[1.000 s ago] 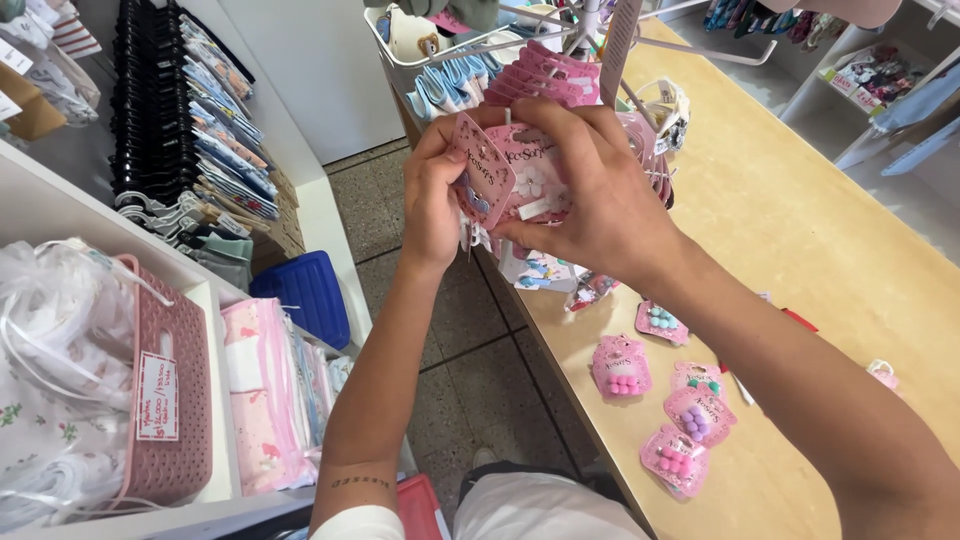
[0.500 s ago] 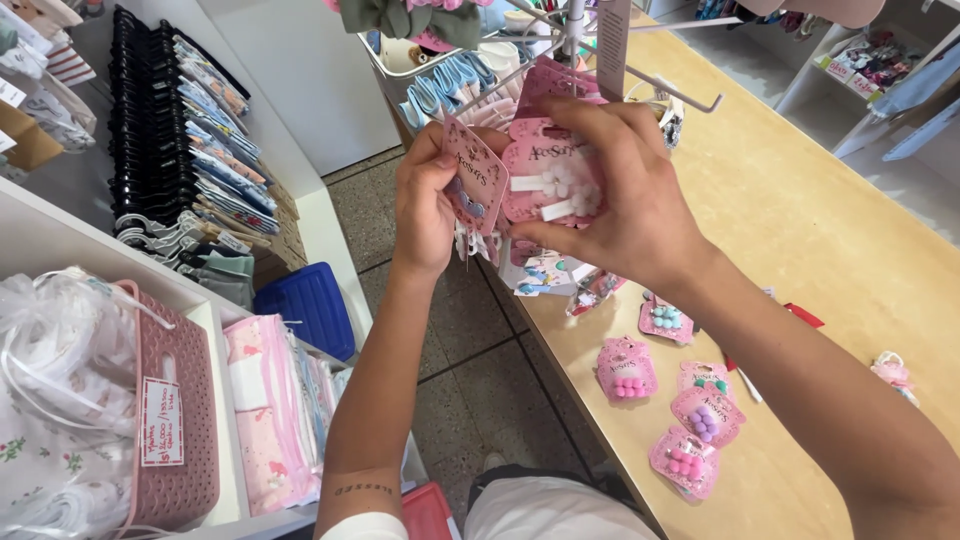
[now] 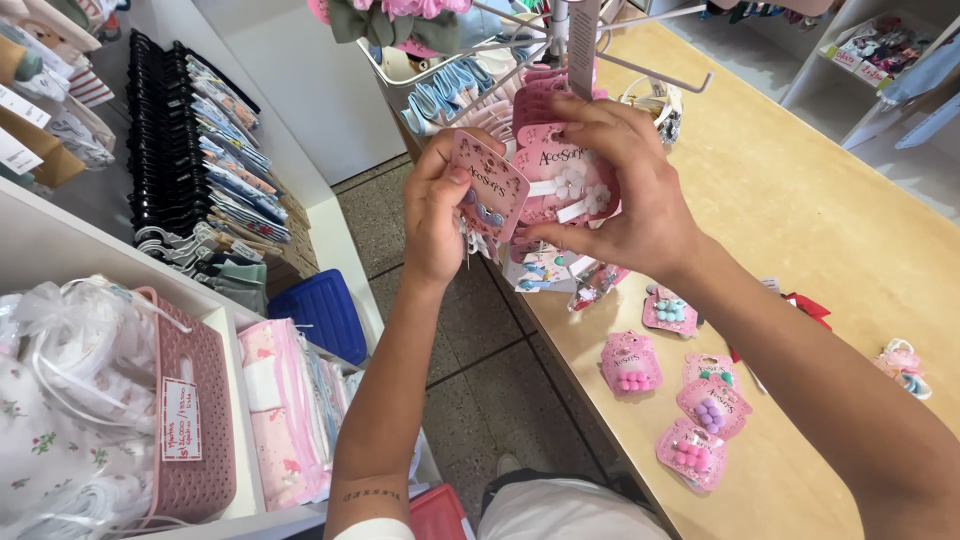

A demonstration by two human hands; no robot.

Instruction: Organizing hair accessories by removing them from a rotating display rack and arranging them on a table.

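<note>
Head view, pink basket (image 3: 195,420) holding white bagged clothes (image 3: 70,400), hands gripping pink accessory cards (image 3: 560,185)

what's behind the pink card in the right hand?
Behind the front pink card in the right hand more pink cards are stacked, hanging by the display rack. Their clips are covered by the front card and the fingers. The left hand holds another card.
</note>
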